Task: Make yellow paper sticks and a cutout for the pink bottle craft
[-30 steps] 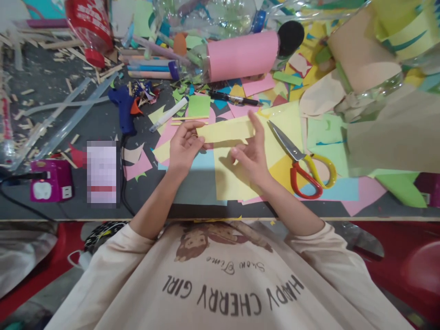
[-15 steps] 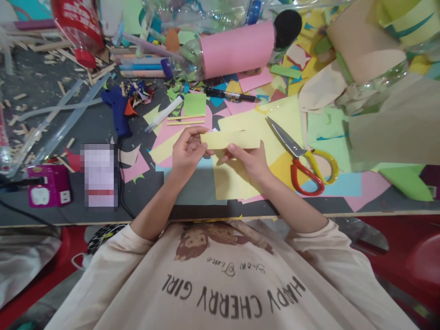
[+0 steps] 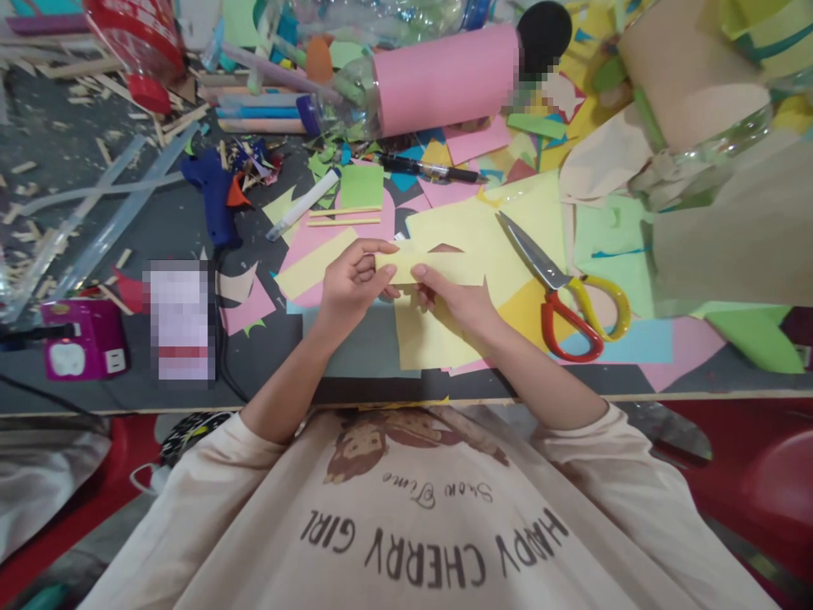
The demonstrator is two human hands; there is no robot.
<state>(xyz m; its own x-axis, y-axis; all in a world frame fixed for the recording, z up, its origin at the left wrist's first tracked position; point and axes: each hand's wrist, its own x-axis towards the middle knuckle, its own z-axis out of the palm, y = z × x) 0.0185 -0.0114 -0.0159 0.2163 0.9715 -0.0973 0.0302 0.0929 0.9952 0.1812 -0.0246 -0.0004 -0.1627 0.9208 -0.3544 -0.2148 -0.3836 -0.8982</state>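
Both hands hold a pale yellow strip of paper [image 3: 454, 268] just above the table. My left hand [image 3: 352, 284] pinches its left end between thumb and fingers. My right hand [image 3: 454, 295] grips it near the middle, thumb on top and fingers curled beneath. Under the strip lies a larger pale yellow sheet [image 3: 416, 339]. To the right of my right hand rest scissors [image 3: 552, 288] with red and yellow handles, blades slightly apart. Beyond my left hand lie two thin yellow strips [image 3: 345, 216], a green paper square [image 3: 362, 186] and a white marker [image 3: 303, 203].
A blue glue gun [image 3: 212, 195] lies at left with its cord, near clear glue sticks [image 3: 130, 203] and wood bits. A pink-wrapped bottle [image 3: 448, 80], a black pen [image 3: 435, 169] and a red-labelled bottle [image 3: 140, 42] lie further back. A purple box [image 3: 82, 339] stands front left.
My left fingers have shifted right along the strip, and both thumbs now press it closer together. The strip sits slightly lower in view. The scissors and papers lie as before.
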